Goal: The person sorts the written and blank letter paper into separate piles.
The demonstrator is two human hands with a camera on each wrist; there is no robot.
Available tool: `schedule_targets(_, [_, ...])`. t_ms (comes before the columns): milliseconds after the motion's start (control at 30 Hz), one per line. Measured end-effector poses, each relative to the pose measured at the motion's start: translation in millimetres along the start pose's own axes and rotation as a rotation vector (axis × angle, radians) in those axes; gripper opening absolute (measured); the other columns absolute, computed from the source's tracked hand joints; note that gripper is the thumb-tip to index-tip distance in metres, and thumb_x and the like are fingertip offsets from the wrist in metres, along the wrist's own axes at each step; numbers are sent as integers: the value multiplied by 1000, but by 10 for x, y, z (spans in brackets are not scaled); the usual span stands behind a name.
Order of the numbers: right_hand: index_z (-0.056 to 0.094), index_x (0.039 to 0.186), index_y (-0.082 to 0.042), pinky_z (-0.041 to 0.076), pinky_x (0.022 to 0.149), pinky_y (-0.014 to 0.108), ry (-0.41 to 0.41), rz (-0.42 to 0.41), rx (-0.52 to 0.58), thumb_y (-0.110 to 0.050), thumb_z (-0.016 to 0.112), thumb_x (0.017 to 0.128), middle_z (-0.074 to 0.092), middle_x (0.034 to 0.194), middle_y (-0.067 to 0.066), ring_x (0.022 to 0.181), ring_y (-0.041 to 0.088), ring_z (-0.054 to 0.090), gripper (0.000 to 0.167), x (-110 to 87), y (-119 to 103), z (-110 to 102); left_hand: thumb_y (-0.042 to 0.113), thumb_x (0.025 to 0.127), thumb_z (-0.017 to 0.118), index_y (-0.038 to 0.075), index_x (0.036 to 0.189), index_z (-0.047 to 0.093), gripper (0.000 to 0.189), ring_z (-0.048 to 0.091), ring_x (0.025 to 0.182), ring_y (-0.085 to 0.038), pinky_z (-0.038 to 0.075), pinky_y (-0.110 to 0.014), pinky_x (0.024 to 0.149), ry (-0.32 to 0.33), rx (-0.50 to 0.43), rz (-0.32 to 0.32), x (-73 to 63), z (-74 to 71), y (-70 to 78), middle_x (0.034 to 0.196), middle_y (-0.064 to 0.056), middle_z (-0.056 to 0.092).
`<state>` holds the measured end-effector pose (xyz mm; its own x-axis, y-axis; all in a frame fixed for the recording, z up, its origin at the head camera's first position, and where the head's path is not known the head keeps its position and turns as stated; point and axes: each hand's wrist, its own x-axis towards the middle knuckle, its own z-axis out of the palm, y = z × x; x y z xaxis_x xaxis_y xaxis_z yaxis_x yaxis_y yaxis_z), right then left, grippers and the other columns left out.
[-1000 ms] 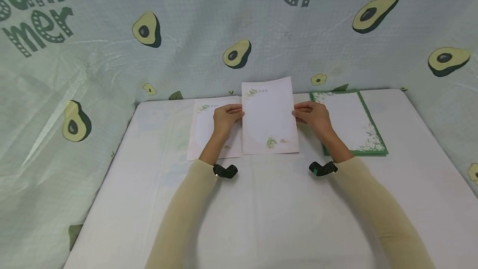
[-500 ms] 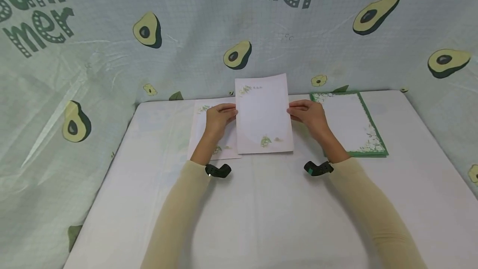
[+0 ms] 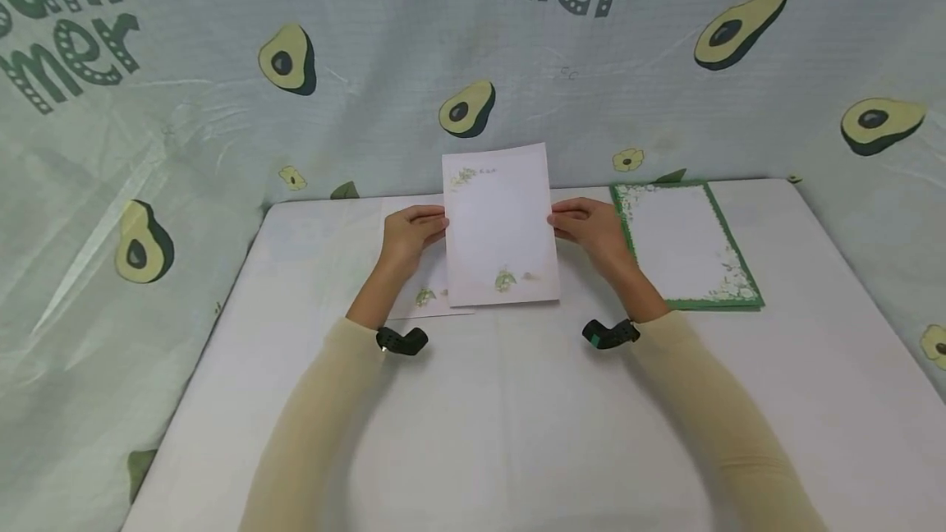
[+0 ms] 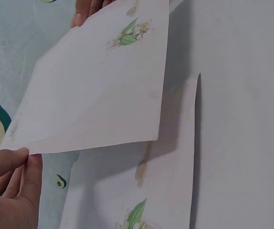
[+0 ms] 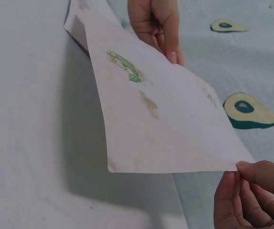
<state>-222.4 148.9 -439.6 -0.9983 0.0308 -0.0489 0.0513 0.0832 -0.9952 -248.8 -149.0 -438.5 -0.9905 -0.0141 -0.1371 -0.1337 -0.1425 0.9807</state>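
A pale pink sheet of paper (image 3: 498,224) with leafy prints in two corners is held raised above the table, partly over a similar sheet (image 3: 436,277) that lies on the tabletop. My left hand (image 3: 409,236) pinches its left edge between thumb and fingers. At the opposite edge my right hand (image 3: 589,228) pinches it the same way. The left wrist view shows the raised paper (image 4: 94,90) apart from the lower sheet (image 4: 170,167), casting a shadow on it. Seen from the right wrist, thumb and fingers of the right hand (image 5: 256,195) grip the paper's edge.
Green-bordered sheets (image 3: 680,245) with white flowers lie stacked at the right, beside the right forearm. A white cloth covers the table (image 3: 473,417). Behind it hangs a pale curtain (image 3: 369,121) printed with avocados. Each wrist wears a black band.
Both hands have carried the raised sheet leftward, from beside the lower sheet to partly over it. More of the lower sheet is now covered. The green-bordered stack has stayed put.
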Motion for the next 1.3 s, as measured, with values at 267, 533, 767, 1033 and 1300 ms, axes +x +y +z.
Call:
schedule_targets(267, [69,117,4,62,84,28,-3,4,28,-11,75,94,73,106,16,89,12,72,27,-3,63,271,-6,93,70,-11,118,66,25,71,89,-13,62,-27,85,42,86,35,-56,-221,99,95,-6,72])
schedule_targets(533, [70,113,6,63,80,27,-11,3,77,-8,75,93,73,104,19,83,12,72,25,-2,110,459,-1,93,72,-8,120,67,28,72,96,-14,61,-27,88,80,161,28,-101,-400,112,110,-15,71])
schedule_targets(767, [71,112,6,63,80,28,-27,-15,113,-8,76,92,74,102,18,81,12,73,24,-8,160,646,0,93,72,-8,122,66,30,71,96,-13,60,-24,88,99,151,24,-145,-585,161,107,-10,72])
schedule_targets(1033, [72,111,7,63,83,32,-30,-6,132,-6,76,92,74,103,20,80,14,73,24,-7,143,858,0,93,73,-8,122,66,31,72,96,-13,60,-26,89,130,139,18,-164,-759,254,102,-6,74])
schedule_targets(1300, [73,107,5,63,80,30,-27,-8,135,-6,77,91,75,102,20,81,16,74,21,22,114,1039,-1,93,71,-11,122,65,31,71,92,-11,60,-23,86,147,157,37,-177,-904,266,100,-6,72])
